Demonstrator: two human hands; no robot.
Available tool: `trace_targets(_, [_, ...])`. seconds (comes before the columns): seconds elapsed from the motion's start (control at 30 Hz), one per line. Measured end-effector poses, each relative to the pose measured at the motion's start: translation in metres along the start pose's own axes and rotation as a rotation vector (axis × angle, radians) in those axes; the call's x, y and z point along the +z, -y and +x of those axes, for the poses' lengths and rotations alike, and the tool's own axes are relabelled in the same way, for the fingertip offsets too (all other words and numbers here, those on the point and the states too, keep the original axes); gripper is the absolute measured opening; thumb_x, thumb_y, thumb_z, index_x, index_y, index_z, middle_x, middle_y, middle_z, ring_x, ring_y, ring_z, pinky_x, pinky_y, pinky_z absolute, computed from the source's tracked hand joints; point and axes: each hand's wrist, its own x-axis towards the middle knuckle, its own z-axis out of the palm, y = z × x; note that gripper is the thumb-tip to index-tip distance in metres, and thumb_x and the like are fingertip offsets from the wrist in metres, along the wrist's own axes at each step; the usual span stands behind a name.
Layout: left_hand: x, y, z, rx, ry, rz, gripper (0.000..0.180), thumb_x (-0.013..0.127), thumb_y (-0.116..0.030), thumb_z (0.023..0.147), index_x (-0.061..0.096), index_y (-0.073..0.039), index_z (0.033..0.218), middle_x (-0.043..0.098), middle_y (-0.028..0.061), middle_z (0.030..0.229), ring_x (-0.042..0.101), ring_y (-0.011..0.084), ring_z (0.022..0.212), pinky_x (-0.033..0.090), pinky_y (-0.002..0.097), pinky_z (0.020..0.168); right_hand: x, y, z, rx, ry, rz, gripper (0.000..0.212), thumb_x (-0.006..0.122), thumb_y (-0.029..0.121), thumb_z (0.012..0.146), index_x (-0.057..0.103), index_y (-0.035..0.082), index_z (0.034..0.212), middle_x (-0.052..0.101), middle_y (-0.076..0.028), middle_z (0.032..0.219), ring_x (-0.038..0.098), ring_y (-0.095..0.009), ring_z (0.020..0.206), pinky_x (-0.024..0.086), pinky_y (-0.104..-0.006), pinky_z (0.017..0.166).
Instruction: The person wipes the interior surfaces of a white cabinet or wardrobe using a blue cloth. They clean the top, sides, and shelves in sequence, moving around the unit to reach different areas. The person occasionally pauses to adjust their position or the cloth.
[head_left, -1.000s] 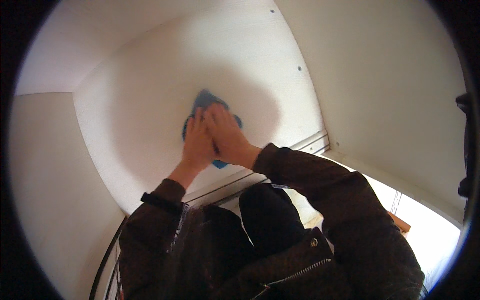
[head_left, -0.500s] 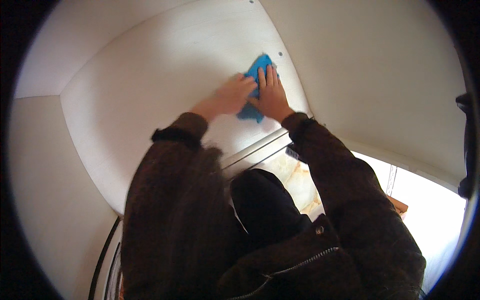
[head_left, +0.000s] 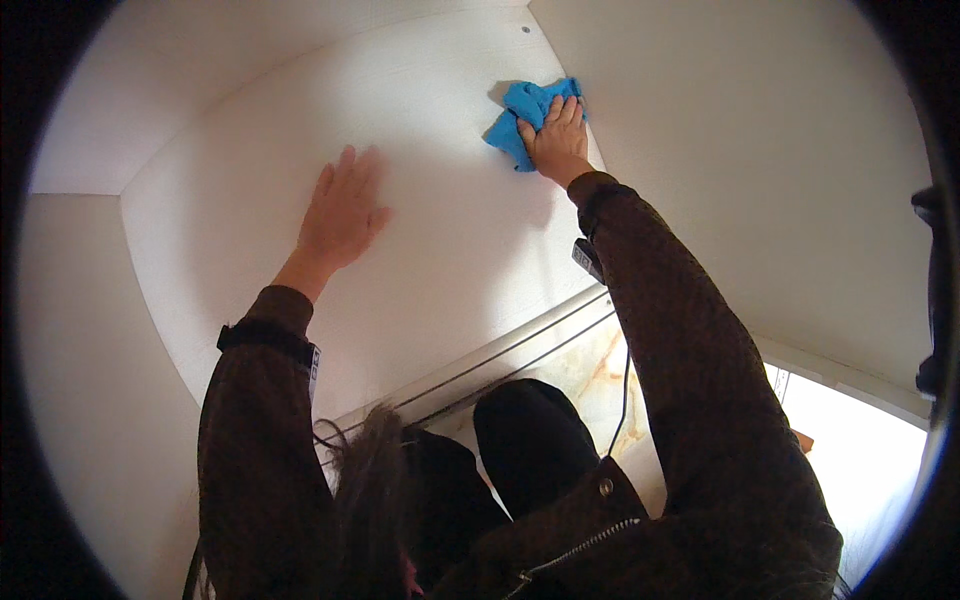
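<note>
1. Fingers (head_left: pixel 352 172) of our left hand (head_left: pixel 340 215) lie spread and flat on the white shelf panel (head_left: pixel 250 180), grasping nothing; fingers of our right hand (head_left: pixel 555 140) press flat on the blue cloth (head_left: pixel 520 115), pinning it rather than clenching it.
2. From the head view, our right palm hides part of the cloth, and our dark sleeves (head_left: pixel 690 370) cover the panel's near edge toward 6 o'clock.
3. Around us, white cabinet walls (head_left: pixel 760 160) close in at 3 and 9 o'clock; a marbled floor (head_left: pixel 600 370) shows below.
4. Crumpled and bright blue, the cloth sits at 12 o'clock, in the panel's far corner beside the right wall.
</note>
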Motion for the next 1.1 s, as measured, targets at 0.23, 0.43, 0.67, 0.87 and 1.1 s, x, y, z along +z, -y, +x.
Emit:
trace_targets(0.23, [0.032,-0.013,0.002,-0.05,-0.026,-0.04,0.062,0.052,-0.036,0.094,0.032,-0.011,0.147,0.025,0.0099,0.156,0.017,0.0336,0.146,0.017,0.0503,0.117,0.019,-0.01,0.004,0.0,-0.03,-0.001,0.09,0.041,0.059,0.093,0.029,-0.016,0.14,0.031,-0.038,0.143,0.029,-0.05,0.135,0.026,-0.0524,0.112])
trace_targets(0.43, [0.028,-0.024,-0.021,-0.025,-0.131,-0.093,0.062,0.054,-0.037,0.093,0.035,-0.011,0.145,0.027,0.0094,0.155,0.019,0.0342,0.145,0.015,0.0507,0.117,0.002,-0.004,0.011,0.053,0.019,0.053,0.096,0.045,0.065,0.089,0.03,-0.015,0.14,0.032,-0.038,0.142,0.031,-0.05,0.133,0.027,-0.0547,0.11])
trace_targets(0.67, [0.036,-0.084,-0.045,0.002,-0.106,-0.068,0.062,0.056,-0.039,0.092,0.037,-0.012,0.144,0.031,0.0093,0.153,0.022,0.0342,0.143,0.019,0.0514,0.116,0.014,-0.013,0.026,-0.059,-0.177,0.161,0.089,0.054,0.067,0.083,0.047,-0.015,0.117,0.046,-0.034,0.124,0.042,-0.049,0.121,0.038,-0.0553,0.1])
trace_targets(0.87, [0.035,-0.117,-0.053,0.011,-0.085,-0.075,0.062,0.056,-0.039,0.091,0.037,-0.011,0.144,0.031,0.0091,0.153,0.023,0.0345,0.143,0.019,0.0511,0.116,-0.009,0.017,0.02,-0.207,-0.17,0.232,0.089,0.053,0.067,0.084,0.05,-0.015,0.117,0.049,-0.032,0.122,0.045,-0.045,0.116,0.036,-0.0523,0.102])
trace_targets(1.1, [0.034,-0.164,-0.064,0.06,-0.269,-0.057,0.047,0.065,-0.026,0.081,0.055,-0.007,0.123,0.052,0.0172,0.129,0.044,0.0354,0.127,0.034,0.0489,0.106,-0.036,0.164,-0.072,-0.495,-0.254,0.396,0.094,0.064,0.061,0.078,0.043,-0.01,0.135,0.038,-0.031,0.141,0.03,-0.047,0.134,0.024,-0.0535,0.111])
